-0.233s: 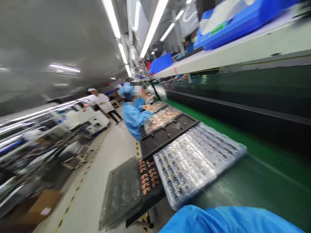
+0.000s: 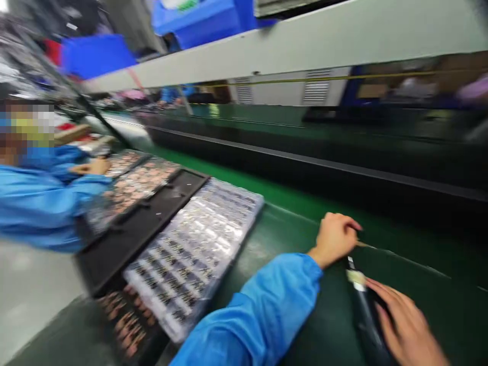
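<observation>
My left hand, coming out of a blue sleeve, rests over the green bench mat and pinches a thin tan strip. My right hand wraps a black pen-shaped tool with a pale band near its tip. The tool's tip and the strip's end lie close together, and blur hides whether they touch. To the left of my arm lies a plastic-covered tray of small circuit boards.
A black tray and copper-coloured boards line the bench, with more boards at lower left. A co-worker in a blue gown works at the left. A white shelf carries blue bins.
The view has swung right, shifting the trays and co-worker left. Both my hands have come into view over the green mat, where only a blue sleeve showed before.
</observation>
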`<state>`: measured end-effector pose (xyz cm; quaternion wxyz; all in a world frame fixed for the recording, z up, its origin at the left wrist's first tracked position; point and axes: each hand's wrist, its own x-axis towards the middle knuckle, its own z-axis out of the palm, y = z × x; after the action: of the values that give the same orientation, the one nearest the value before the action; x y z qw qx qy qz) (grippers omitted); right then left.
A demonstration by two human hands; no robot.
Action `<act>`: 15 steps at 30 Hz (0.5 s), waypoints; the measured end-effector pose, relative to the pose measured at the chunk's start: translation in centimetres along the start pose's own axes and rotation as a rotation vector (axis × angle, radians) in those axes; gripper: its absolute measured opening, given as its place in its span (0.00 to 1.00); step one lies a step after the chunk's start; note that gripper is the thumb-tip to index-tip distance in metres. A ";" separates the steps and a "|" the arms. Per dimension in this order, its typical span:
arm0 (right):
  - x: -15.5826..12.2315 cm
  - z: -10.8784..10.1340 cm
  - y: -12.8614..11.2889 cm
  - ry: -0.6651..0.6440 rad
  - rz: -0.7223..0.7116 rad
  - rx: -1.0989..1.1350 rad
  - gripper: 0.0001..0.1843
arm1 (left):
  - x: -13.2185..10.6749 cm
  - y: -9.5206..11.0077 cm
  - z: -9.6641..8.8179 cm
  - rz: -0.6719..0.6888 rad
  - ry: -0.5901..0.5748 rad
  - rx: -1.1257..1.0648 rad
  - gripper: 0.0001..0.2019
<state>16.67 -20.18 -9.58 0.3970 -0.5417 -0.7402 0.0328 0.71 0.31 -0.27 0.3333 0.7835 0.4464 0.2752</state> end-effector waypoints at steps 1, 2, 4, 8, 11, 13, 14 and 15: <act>0.0 -0.9 -0.4 -0.009 0.018 -0.036 0.23 | 0.5 -0.2 0.3 -0.005 0.011 -0.033 0.21; 0.2 -1.4 -0.9 -0.029 0.055 -0.053 0.24 | 0.9 -0.7 0.5 -0.006 0.020 -0.061 0.21; 0.6 -1.7 -1.6 -0.053 0.085 -0.076 0.27 | 1.6 -1.5 0.4 -0.001 0.036 -0.101 0.20; -1.5 -2.4 -2.7 -0.102 0.139 -0.143 0.26 | 2.0 -1.7 -0.2 0.006 0.071 -0.130 0.19; -5.4 -3.5 -4.3 -0.077 0.226 -0.220 0.27 | 2.3 -1.1 -0.6 0.015 0.092 -0.142 0.18; -8.4 -4.2 -6.1 -0.049 0.286 -0.302 0.29 | 2.5 -0.7 -0.7 0.028 0.103 -0.153 0.17; -9.9 -4.5 -7.3 -0.036 0.311 -0.347 0.30 | 2.6 -0.6 -0.8 0.036 0.108 -0.157 0.16; -11.4 -4.6 -8.6 -0.025 0.336 -0.390 0.31 | 2.7 -0.5 -0.9 0.044 0.114 -0.160 0.16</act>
<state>13.99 -34.92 -8.63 0.2650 -0.7228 -0.6370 -0.0384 1.05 3.12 0.30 0.3627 0.7471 0.4239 0.3613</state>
